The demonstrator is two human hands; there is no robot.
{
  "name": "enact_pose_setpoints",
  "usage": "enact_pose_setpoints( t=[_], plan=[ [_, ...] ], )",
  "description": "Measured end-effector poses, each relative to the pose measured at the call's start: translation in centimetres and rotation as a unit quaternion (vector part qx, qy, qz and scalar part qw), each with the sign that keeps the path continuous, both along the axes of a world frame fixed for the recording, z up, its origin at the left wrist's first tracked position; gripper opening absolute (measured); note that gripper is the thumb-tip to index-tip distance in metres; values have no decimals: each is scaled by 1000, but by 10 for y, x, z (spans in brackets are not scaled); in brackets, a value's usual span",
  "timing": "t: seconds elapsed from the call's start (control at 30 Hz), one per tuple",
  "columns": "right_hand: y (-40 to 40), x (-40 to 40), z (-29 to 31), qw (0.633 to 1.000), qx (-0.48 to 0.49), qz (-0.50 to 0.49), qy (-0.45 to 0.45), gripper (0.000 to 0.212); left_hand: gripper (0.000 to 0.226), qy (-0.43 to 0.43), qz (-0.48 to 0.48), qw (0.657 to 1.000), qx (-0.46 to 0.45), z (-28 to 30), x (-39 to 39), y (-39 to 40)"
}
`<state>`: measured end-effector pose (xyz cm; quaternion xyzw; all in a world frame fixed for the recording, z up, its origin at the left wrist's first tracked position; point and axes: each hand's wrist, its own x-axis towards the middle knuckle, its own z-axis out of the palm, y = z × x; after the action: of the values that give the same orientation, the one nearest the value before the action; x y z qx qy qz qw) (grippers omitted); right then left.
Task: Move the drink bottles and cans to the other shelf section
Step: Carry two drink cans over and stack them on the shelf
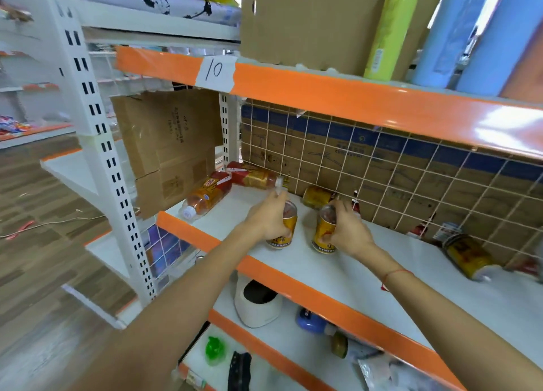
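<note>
Two gold cans stand upright on the white shelf (396, 273). My left hand (269, 218) grips the left can (286, 229) from its side. My right hand (348, 229) grips the right can (323, 232). At the shelf's left end lie two tea bottles with red labels, one (207, 195) near the front edge and one (254, 179) against the back. Another gold can (317, 196) lies on its side behind my hands by the wire grid. A further gold can (467, 255) lies on its side to the right.
A wire grid (382, 167) with cardboard behind it closes the shelf's back. A cardboard sheet (167, 143) hangs at the left end. An orange shelf edge labelled 10 (216, 70) runs overhead. The lower shelf holds a white device (257, 305), a blue item and packets.
</note>
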<state>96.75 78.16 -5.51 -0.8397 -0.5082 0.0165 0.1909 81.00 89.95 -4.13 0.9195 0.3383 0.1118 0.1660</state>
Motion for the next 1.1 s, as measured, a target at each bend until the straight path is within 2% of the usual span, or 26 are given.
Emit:
enact_pose_setpoints(
  t=[0.3,0.5,0.7,0.83,1.1],
  plan=[
    [-106,-25,3,997,0,-67,26,80,79,9,-116,993,30,6,4,-77],
    [-185,-52,1,989,-4,-150,-7,72,75,18,-202,979,29,7,1,-139],
    [-271,-69,3,967,-6,-255,-7,80,76,17,-286,958,26,8,17,-211],
    [-334,-70,11,951,-5,-310,-12,72,77,22,-343,939,25,9,35,-264],
    [-478,-61,17,915,-14,-402,-36,68,76,10,-430,902,45,15,87,-403]
  ],
)
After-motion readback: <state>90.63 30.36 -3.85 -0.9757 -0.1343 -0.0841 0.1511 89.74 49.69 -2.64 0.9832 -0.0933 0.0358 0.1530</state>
